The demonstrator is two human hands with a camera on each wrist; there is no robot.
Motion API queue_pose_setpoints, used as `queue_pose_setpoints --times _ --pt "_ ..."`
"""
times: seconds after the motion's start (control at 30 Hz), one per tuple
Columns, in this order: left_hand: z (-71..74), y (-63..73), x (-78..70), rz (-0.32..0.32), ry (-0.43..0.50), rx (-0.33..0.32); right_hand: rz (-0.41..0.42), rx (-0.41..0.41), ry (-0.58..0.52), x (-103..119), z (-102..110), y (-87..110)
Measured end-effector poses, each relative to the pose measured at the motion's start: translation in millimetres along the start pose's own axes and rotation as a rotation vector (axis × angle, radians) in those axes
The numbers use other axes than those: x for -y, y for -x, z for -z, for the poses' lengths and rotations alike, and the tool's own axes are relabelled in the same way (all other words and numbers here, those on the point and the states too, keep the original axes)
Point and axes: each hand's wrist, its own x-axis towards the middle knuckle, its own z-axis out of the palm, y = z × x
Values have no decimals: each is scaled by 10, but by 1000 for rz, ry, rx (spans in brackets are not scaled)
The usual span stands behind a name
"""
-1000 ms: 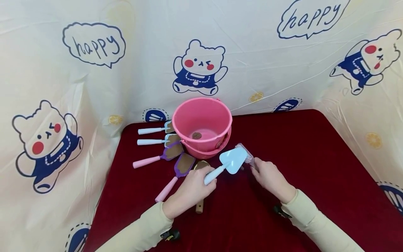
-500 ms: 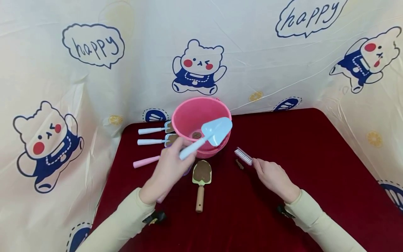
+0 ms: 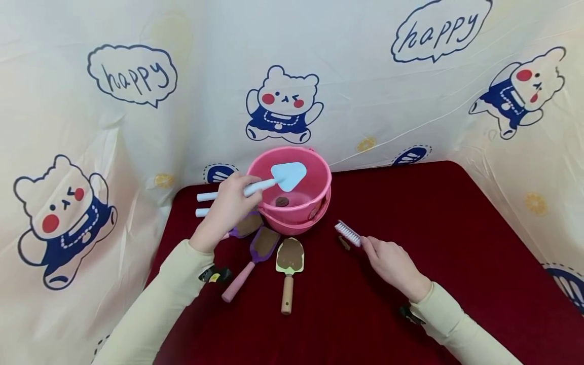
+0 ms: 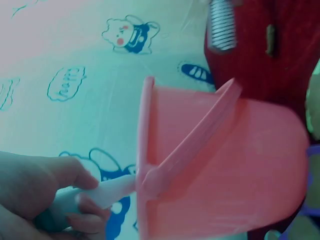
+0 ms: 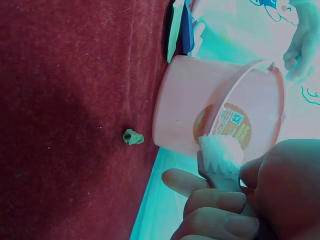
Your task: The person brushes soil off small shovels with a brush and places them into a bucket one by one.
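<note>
My left hand [image 3: 232, 203] grips the handle of a light blue toy shovel [image 3: 288, 176]. Its blade is over the mouth of a pink bucket [image 3: 296, 220], and no brown stuff shows on it. In the left wrist view the bucket wall hides the blade, while the handle [image 4: 117, 191] shows between finger and thumb. My right hand [image 3: 392, 264] holds a scrubbing brush [image 3: 349, 233] with white bristles, right of the bucket. A small brown piece [image 3: 343, 244] lies on the cloth beside the brush. Inside the bucket sits a brown lump [image 3: 282, 202].
Brown-coated shovels lie left and front of the bucket: a green one with a wooden handle [image 3: 289, 256], a purple one [image 3: 263, 246] and another purple one [image 3: 246, 225]. Two light blue handles [image 3: 207, 196] stick out behind my left hand. Dark red cloth [image 3: 410, 203] covers the table; a printed curtain surrounds it.
My left hand has lifted the light blue shovel away from the brush and carried it left over the bucket. The brush stays in my right hand, nearly in place, its bristles now turned into view.
</note>
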Motion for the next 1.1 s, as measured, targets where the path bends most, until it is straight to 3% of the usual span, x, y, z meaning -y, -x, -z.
queue_pose_setpoints --times 0.17,0.43,0.63,0.97,1.1 --pt "15 -197 20 27 -55 94 17 -6 2 -14 -48 8" --pt "-132 -410 32 8 -61 191 33 -13 -11 -4 -87 13" --pt "-216 -445 64 -71 -143 175 32 9 -17 -10 -120 25" --pt "-260 -467 134 -134 -260 136 35 10 -5 -3 -115 21" --pt "-266 -462 156 -126 -295 123 20 16 -5 -5 -116 20"
